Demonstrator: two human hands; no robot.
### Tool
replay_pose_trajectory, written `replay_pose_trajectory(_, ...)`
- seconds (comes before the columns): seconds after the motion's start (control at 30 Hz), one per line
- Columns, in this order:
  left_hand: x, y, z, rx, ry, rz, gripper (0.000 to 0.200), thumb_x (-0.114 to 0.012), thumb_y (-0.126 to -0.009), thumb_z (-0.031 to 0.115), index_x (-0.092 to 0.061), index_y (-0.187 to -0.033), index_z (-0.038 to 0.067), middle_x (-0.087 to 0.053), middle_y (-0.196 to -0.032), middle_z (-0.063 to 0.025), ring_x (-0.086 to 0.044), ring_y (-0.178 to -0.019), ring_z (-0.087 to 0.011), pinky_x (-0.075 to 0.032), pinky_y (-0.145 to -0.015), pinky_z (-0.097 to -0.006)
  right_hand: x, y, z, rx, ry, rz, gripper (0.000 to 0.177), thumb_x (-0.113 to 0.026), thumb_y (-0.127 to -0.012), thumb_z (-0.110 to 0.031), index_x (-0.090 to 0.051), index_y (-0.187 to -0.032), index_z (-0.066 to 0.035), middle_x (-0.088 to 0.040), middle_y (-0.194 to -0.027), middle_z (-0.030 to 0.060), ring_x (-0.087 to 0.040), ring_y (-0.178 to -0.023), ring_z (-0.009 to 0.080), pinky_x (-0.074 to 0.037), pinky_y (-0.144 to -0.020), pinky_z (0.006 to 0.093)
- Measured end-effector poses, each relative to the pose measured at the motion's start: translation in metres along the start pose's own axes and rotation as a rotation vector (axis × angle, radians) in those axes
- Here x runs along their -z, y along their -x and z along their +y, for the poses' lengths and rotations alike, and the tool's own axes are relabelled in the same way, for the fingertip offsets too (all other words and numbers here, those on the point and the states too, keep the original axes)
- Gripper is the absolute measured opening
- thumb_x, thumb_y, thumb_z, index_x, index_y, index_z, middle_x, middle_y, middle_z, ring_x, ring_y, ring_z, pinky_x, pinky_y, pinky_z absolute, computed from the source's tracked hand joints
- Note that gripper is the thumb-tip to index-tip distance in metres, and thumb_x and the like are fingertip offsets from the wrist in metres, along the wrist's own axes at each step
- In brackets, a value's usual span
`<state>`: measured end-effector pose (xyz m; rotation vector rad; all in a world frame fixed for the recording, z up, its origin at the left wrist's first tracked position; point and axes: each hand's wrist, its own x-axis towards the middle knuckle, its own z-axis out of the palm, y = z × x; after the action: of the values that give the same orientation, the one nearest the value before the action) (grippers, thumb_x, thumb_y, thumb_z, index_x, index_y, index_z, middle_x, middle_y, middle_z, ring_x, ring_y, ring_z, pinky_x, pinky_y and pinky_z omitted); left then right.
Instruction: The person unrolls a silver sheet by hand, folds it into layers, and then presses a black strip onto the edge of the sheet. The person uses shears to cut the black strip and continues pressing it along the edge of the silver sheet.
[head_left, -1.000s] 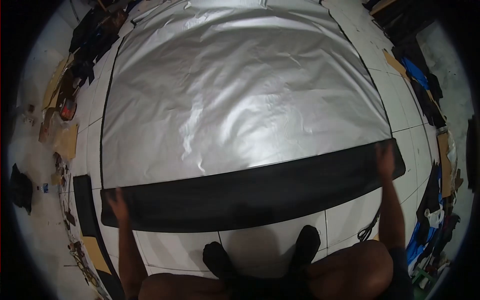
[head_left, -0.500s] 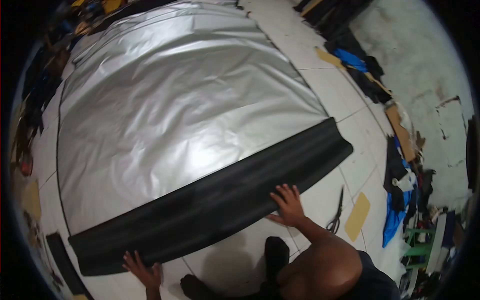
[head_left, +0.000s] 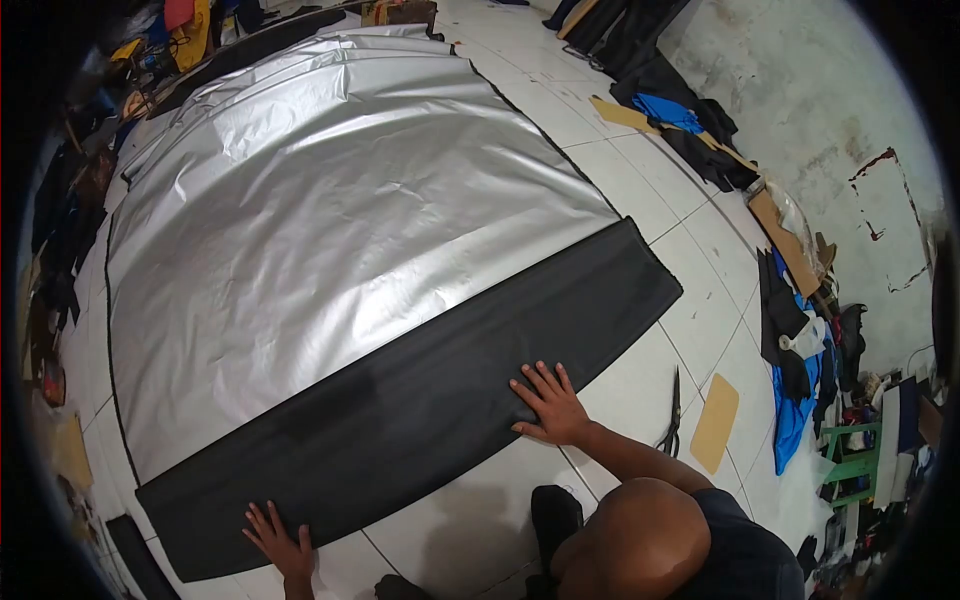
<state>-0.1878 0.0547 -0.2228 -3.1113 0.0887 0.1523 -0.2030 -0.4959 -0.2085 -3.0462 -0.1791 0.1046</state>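
Observation:
A large sheet of silver fabric (head_left: 330, 220) is spread over the tiled floor, with wrinkles toward its far end. Its near end shows a wide black band (head_left: 420, 400) running slantwise from lower left to upper right. My left hand (head_left: 280, 545) lies on the band's near edge at the lower left, fingers spread. Farther right, my right hand (head_left: 550, 403) rests flat on the same edge, its fingers apart too. Neither hand grasps anything.
Right of my right arm lie black scissors (head_left: 674, 412) and a tan template piece (head_left: 715, 424). Blue and black fabric scraps (head_left: 795, 400) line the wall, near a green stool (head_left: 850, 465). A black strip (head_left: 140, 560) lies at the lower left. My foot (head_left: 556, 515) stands close to the band.
The black band now lies flatter and looks wider, its right end straightened. My right hand has shifted slightly left in view, and the camera view has moved a little.

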Motion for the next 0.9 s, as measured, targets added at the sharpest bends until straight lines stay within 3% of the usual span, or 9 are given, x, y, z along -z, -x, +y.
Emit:
replay_pose_trajectory(0.2, -0.022, -0.003, -0.011, -0.124, 0.138, 0.053, 0.074, -0.052, -0.084, 0.047, -0.028, -0.141, 0.005, -0.013, -0.148, -0.0236, -0.011, -0.137, -0.04, -0.006, -0.108, -0.0559, -0.013, 0.0, 0.003, -0.018, -0.008, -0.02, 0.075, -0.05, -0.082, -0.06, -0.034, -0.139, -0.015, -0.025, -0.145, 0.0182, -0.019, -0.135, 0.0392, -0.01, -0.108, 0.0578)
replay_pose_trajectory(0.33, -0.012, -0.004, -0.006, -0.088, 0.165, 0.029, 0.078, -0.062, -0.08, 0.041, -0.029, -0.141, 0.007, -0.016, -0.147, -0.0254, -0.013, -0.136, -0.0422, -0.009, -0.107, -0.0578, -0.014, -0.002, 0.0, 0.004, -0.082, -0.037, 0.075, -0.057, -0.08, -0.054, -0.036, -0.137, -0.01, -0.024, -0.145, 0.0202, -0.017, -0.135, 0.0409, -0.01, -0.106, 0.0588)
replay_pose_trajectory(0.47, 0.008, -0.007, 0.008, -0.033, 0.183, 0.059, 0.076, -0.061, -0.079, 0.044, -0.032, -0.14, 0.009, -0.017, -0.147, -0.0244, -0.015, -0.136, -0.0424, -0.009, -0.107, -0.0576, 0.007, -0.013, -0.031, -0.045, -0.16, 0.003, 0.071, -0.057, -0.08, -0.053, -0.04, -0.135, -0.01, -0.026, -0.143, 0.0204, -0.017, -0.136, 0.0393, -0.009, -0.107, 0.0587)
replay_pose_trajectory(0.67, 0.004, -0.006, 0.059, -0.169, 0.223, -0.004, 0.076, -0.057, -0.08, 0.054, -0.034, -0.14, 0.015, -0.017, -0.147, -0.0239, -0.017, -0.136, -0.041, -0.012, -0.107, -0.0576, 0.006, -0.037, -0.12, 0.325, -0.118, -0.013, 0.067, -0.055, -0.081, -0.053, -0.041, -0.134, -0.014, -0.026, -0.143, 0.0195, -0.016, -0.136, 0.0388, -0.01, -0.108, 0.0583)
replay_pose_trajectory(0.83, -0.007, -0.006, 0.058, -0.172, 0.206, -0.052, 0.077, -0.046, -0.084, 0.061, -0.027, -0.143, 0.016, -0.013, -0.149, -0.0227, -0.013, -0.138, -0.0379, -0.01, -0.109, -0.0535, -0.017, -0.039, -0.126, 0.34, -0.147, -0.166, 0.068, -0.054, -0.082, -0.052, -0.04, -0.137, -0.013, -0.021, -0.147, 0.0195, -0.013, -0.137, 0.0383, -0.007, -0.108, 0.0571)
replay_pose_trajectory(0.9, -0.01, -0.004, 0.055, -0.174, 0.215, -0.039, 0.076, -0.045, -0.085, 0.061, -0.025, -0.144, 0.017, -0.012, -0.149, -0.0222, -0.013, -0.138, -0.0365, -0.01, -0.109, -0.0529, -0.015, -0.035, -0.124, 0.234, -0.117, -0.162, 0.068, -0.052, -0.083, -0.051, -0.038, -0.137, -0.013, -0.02, -0.147, 0.0193, -0.013, -0.138, 0.0383, -0.006, -0.109, 0.0568)
